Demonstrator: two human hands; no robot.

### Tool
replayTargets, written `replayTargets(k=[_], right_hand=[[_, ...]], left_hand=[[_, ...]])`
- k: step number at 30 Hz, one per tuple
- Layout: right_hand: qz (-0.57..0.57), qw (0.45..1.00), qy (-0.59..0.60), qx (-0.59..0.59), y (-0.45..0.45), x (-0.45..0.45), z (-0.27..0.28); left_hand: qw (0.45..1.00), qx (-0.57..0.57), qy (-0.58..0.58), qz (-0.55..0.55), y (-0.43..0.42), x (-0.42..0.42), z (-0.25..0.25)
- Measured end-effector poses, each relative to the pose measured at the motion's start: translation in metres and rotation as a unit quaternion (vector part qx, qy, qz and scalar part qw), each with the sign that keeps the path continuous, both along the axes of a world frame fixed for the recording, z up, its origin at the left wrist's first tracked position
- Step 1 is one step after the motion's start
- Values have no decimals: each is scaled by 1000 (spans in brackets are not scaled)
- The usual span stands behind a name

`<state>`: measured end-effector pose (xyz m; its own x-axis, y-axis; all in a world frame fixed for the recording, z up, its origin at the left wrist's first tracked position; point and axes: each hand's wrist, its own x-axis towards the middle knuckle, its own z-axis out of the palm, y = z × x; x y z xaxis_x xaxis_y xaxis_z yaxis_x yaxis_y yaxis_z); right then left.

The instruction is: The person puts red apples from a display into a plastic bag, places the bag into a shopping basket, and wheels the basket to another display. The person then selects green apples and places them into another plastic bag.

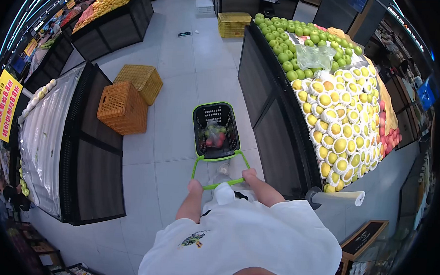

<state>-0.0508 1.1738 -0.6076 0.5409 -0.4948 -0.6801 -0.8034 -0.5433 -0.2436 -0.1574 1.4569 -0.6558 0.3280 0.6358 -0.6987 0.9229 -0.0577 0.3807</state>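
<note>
A black shopping basket [194, 129] with a green rim stands in front of me on the tiled floor. Inside it lies a clear plastic bag [215, 136] holding red and green produce. A green handle [213, 186] reaches from the basket back to my body. My left hand [195, 186] is closed at the handle's left end. At its right end, my right hand [249, 174] is closed on the same handle. Fingers of both hands show only in part.
On the right, a fruit stand [275, 105] holds green apples [283, 47] and yellow fruit in white foam nets [340, 128]. An orange crate [123, 107] and a yellow crate [141, 82] stand left, beside a plastic-covered stand [98, 176]. Another yellow crate [233, 26] is ahead.
</note>
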Motion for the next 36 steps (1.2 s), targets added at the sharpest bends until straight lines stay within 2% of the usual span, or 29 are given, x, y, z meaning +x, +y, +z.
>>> replayTargets(k=[1,3,4,5,6,8,9,11,14,15,17,18,21,23,24,26,27,29,30,31,32,33,34,36], right_hand=[[3,1000,-2,6,6,16,-6],[11,999,-20,31,10,47,-14],[11,999,-22,36,15,63,-12],[22,998,-18,48,19,78,-9],[33,998,-15,59,25,93,-7],[2,997,-10,79,38,117,-2],[-25,995,-8,96,41,129,-1],[-57,993,-6,103,38,153,-43],[-126,983,7,130,37,175,-66],[-163,975,8,154,40,180,-67],[-158,977,5,145,49,188,-51],[-151,979,0,137,51,195,-44],[-108,990,-5,93,47,218,-78],[-94,992,-5,85,48,226,-52],[-72,994,-6,76,48,234,-42],[-79,995,-2,57,54,244,-47],[-83,996,3,40,57,245,-51],[-59,998,0,12,54,254,-76],[-38,999,-6,-10,58,267,-87],[-24,1000,-3,-5,67,284,-76],[-66,997,10,32,74,302,-57],[-111,991,21,66,80,319,-41],[-103,992,19,63,85,339,-40],[-96,993,19,69,89,384,-65]], left_hand=[[997,-28,-8,-70,13,16,-2],[989,-50,-15,-140,37,55,2],[991,-118,-60,-5,42,78,2],[969,-184,-105,130,47,100,3],[969,-181,-109,128,53,120,4],[944,-186,-134,238,62,155,-4],[944,-187,-136,234,66,173,-16],[957,-123,-86,246,71,208,-74],[955,-112,-100,257,69,243,-52],[955,-112,-100,255,68,251,-20],[980,-96,-60,163,66,268,41],[981,-96,-60,158,67,272,42],[989,-94,-85,79,72,264,0],[990,-61,-50,115,70,271,-42],[991,-63,-49,111,67,283,-32],[964,-93,-18,250,62,302,-2],[963,-94,-16,252,64,311,5],[977,-107,49,179,77,325,9],[974,-104,47,195,81,339,5],[994,-55,79,61,83,355,-2],[990,-7,114,-80,93,364,-12],[991,-7,116,-73,107,374,-42],[992,3,94,-89,117,392,-83],[993,10,66,-99,125,430,-82]])
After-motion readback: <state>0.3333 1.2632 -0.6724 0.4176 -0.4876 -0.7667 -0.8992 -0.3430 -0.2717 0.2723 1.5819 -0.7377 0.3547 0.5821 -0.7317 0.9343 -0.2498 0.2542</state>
